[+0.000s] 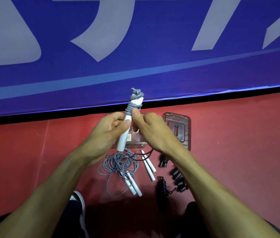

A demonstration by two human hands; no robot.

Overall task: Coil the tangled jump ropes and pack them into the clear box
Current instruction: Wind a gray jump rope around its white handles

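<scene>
On the red floor [239, 143], a loose pile of thin grey rope [117, 163] lies near the person, with 2 white handles [133, 185] poking out of it. Just right of it lie 2 more white handles [148, 166] on a dark cord. Farther right are black handles [178, 180] and a black coiled rope [161, 186]. The clear box [136, 138] sits behind the hands, partly hidden, and its clear lid [178, 130] lies flat to the right. A blue banner [135, 48] stands at the far side.

The left hand [109, 133] grips a smooth white handle bundle [127, 124], held up over the box. Grey rope is wound tight around its top. The right hand [150, 127] pinches that rope with curled fingers.
</scene>
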